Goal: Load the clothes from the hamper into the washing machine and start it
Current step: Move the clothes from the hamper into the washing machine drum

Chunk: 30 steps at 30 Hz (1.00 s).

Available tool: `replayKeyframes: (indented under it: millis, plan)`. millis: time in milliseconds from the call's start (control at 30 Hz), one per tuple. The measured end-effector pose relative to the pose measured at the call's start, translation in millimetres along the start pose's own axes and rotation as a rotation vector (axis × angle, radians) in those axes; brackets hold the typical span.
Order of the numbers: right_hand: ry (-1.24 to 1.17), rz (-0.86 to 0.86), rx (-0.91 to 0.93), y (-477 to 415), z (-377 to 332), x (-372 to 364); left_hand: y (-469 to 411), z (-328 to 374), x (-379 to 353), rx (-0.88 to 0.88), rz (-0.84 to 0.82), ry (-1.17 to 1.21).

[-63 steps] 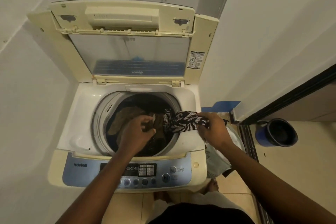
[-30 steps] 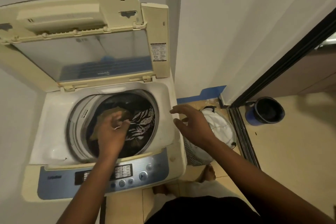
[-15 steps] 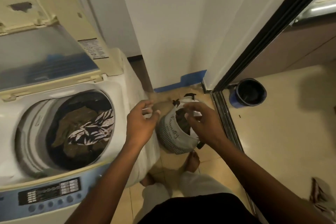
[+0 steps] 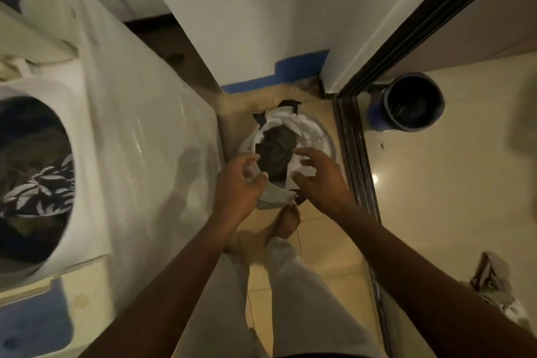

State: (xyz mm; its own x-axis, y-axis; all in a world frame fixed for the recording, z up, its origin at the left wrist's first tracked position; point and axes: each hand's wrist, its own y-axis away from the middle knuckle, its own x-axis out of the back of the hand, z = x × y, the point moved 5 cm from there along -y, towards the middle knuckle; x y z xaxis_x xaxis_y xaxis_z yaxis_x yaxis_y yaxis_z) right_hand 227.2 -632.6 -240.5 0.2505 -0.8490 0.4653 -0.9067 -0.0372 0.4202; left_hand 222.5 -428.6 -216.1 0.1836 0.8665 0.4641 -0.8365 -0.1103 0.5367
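Note:
The white fabric hamper (image 4: 313,132) stands on the floor between the washing machine (image 4: 145,136) and the door track. A dark grey garment (image 4: 276,145) lies inside it. My left hand (image 4: 238,186) curls around the hamper's near rim. Just right of the garment, my right hand (image 4: 318,176) hovers over the hamper with its fingers spread and nothing in them. At the left edge, the machine's open drum (image 4: 32,183) holds dark clothes with a black-and-white patterned garment (image 4: 43,186) on top.
A blue bucket (image 4: 412,102) stands beyond the sliding door track (image 4: 353,160). Blue tape (image 4: 293,71) runs along the wall's base. My bare feet (image 4: 286,221) are just in front of the hamper. A crumpled cloth (image 4: 494,279) lies on the floor at right.
The patterned garment was dropped into the drum. My view swung right and down from the machine to the hamper. Both hands moved over it, and the left closed on its rim.

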Motion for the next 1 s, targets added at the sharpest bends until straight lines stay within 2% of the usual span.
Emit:
replayKeyframes:
  millis: [267, 367, 533, 700, 833, 1000]
  plan:
    - [0.14, -0.145, -0.04, -92, 145, -62, -77, -77, -116, 0.079, -0.079, -0.037]
    - [0.185, -0.208, 0.008, -130, 191, -89, -110, -102, -156, 0.08, -0.074, -0.043]
    - [0.263, -0.338, 0.114, -198, 270, -149, -167, -158, -210, 0.183, -0.075, -0.031]
    - [0.46, -0.432, 0.255, -261, 334, -215, -204, -206, -226, 0.282, -0.003, 0.043]
    - [0.76, -0.523, 0.21, -300, 375, -255, -217, -232, -223, 0.298, 0.007, 0.067]
    - [0.982, -0.549, 0.177, -323, 399, -288, -225, -258, -219, 0.283, 0.042, 0.078]
